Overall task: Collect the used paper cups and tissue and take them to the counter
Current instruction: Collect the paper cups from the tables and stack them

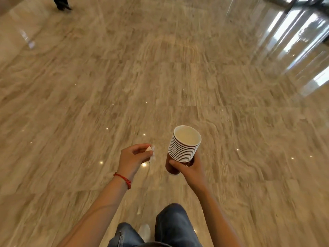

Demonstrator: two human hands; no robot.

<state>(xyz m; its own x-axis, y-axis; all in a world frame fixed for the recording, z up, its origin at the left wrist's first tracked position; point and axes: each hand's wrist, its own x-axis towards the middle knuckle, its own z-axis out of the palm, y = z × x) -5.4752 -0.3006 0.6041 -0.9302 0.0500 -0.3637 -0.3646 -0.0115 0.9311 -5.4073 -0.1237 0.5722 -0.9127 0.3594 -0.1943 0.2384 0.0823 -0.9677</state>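
A stack of several nested paper cups [184,146], white rims with brown walls, is tilted slightly away from me in the lower middle of the head view. My right hand [188,169] grips the stack around its bottom cup. To its left, my left hand [134,156], with a red string bracelet on the wrist, holds a crumpled white tissue [151,152] in its curled fingers. Both hands are held out over the floor. No counter is in view.
A polished beige marble floor [160,77] spreads out all around. Another person's dark shoes [62,4] stand at the far top left. Bright glass panels or doors [302,32] reflect at the top right. My jeans and a white shoe [145,231] show at the bottom.
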